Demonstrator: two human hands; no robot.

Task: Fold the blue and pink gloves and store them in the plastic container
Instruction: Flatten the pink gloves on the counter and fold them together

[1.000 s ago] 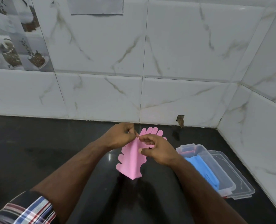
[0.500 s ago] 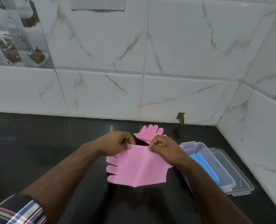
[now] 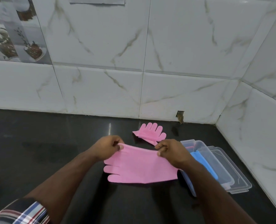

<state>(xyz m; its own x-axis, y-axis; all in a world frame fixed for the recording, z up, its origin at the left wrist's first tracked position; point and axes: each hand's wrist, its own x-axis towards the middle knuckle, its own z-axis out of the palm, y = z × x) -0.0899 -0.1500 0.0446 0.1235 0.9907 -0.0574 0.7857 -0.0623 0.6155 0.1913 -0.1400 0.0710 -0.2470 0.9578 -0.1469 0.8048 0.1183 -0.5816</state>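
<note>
Since the earlier frame I have turned the pink glove [image 3: 140,167] from hanging bunched between my hands to spread wide, its fingers now pointing left. My left hand [image 3: 106,147] pinches the upper left corner of it between thumb and fingertips; my right hand [image 3: 171,152] pinches the upper right corner the same way. The glove hangs from this stretched top edge, above the black counter [image 3: 37,151], near its middle. A plaid sleeve [image 3: 21,212] shows at my left forearm, at the near left.

Just right of my right hand, toward the counter's right edge, stands one clear plastic container [image 3: 203,152], open. Inside lies a blue glove [image 3: 203,162], folded; whether one or two blue gloves lie there I cannot tell. A little pink or red shows at the container's far end. The container sits upon a clear lid [image 3: 240,180], which projects to its right.

Farther back, a second pink glove [image 3: 150,131] lies flat on the counter, bristled side up, fingers toward the tiled wall [image 3: 101,88]. Pink gloves counted: two.
</note>
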